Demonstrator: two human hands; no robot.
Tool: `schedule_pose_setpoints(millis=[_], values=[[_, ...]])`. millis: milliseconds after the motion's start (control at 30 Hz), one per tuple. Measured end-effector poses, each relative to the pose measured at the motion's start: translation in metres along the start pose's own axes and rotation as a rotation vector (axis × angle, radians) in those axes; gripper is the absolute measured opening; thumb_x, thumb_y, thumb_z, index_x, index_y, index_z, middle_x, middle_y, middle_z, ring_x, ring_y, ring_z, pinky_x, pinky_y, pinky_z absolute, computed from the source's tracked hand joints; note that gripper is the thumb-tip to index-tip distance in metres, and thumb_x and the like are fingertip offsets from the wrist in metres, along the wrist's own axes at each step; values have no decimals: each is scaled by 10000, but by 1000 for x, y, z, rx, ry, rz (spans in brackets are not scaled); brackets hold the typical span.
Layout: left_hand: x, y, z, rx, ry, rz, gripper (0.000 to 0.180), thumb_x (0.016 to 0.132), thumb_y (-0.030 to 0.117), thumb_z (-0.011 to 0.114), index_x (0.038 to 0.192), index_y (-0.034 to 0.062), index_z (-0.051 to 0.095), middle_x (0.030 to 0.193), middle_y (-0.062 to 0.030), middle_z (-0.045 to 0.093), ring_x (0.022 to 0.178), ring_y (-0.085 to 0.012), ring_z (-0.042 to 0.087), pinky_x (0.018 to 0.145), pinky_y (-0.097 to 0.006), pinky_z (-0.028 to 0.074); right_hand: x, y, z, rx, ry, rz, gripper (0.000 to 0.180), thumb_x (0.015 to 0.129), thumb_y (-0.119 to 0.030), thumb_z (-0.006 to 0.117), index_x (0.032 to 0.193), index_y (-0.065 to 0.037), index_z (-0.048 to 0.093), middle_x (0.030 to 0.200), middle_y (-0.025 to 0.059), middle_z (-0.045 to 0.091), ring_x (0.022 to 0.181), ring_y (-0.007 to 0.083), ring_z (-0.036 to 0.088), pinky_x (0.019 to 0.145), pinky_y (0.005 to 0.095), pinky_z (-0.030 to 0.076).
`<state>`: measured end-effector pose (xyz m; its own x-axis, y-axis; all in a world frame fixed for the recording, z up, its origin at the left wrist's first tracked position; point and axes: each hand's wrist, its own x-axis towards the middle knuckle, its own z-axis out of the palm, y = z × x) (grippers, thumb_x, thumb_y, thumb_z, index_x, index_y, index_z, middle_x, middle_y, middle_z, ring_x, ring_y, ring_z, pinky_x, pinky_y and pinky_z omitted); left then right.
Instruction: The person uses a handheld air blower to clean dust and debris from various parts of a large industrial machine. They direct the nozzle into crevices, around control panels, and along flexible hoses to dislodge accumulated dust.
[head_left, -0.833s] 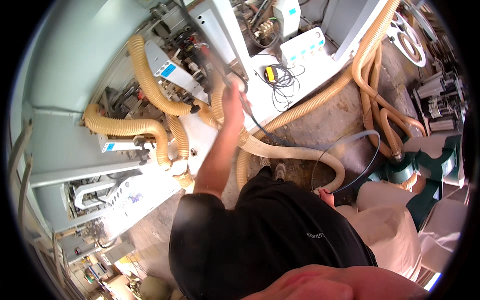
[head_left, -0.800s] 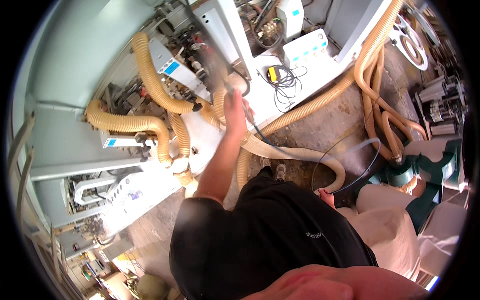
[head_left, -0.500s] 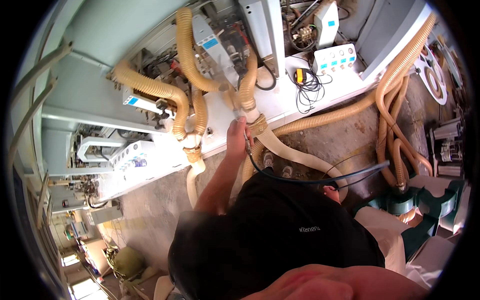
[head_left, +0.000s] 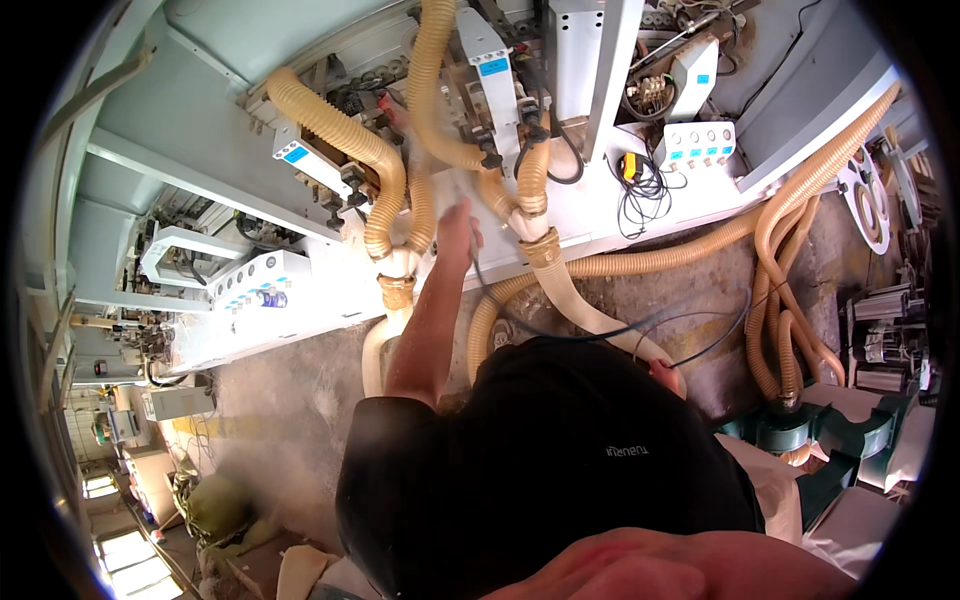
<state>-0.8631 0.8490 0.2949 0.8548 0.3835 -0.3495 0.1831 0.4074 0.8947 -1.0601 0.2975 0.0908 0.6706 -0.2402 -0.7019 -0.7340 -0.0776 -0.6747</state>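
Observation:
My left hand (head_left: 458,232) is closed around the end of a thin dark air hose (head_left: 578,336), reaching over the white machine bed (head_left: 450,268) between two ribbed tan ducts. Motion blur and the fingers hide most of the hose's end piece. From there the hose loops across in front of my black shirt toward my right hand (head_left: 662,371), which is closed on it low at the right. Just right of my left hand, a duct fork (head_left: 530,225) joins a pale hose through a clamped collar. Another fork (head_left: 397,262) stands to its left.
Grey machine housings with control boxes (head_left: 490,67) line the back. A coiled black cable with a yellow pendant (head_left: 630,167) lies on the bed. Ribbed ducts (head_left: 775,260) hang at the right above a green dust-collector frame (head_left: 840,440). Haze hangs over the floor at left.
The view has shifted, so the machine sits lower and further right. My left hand has moved left of the right-hand duct fork. The hose loop has swung and sagged.

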Motion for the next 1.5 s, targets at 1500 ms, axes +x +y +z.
schedule_pose_setpoints(millis=[1500], values=[[345,151,-103,-48,-335,-130,408,980,428,646,794,71,576,581,-38,539,394,-190,491,361,-356,388,-182,37,148,-58,178,70,165,928,-245,711,900,-82,703,707,-18,601,574,86,547,549,253,463]])
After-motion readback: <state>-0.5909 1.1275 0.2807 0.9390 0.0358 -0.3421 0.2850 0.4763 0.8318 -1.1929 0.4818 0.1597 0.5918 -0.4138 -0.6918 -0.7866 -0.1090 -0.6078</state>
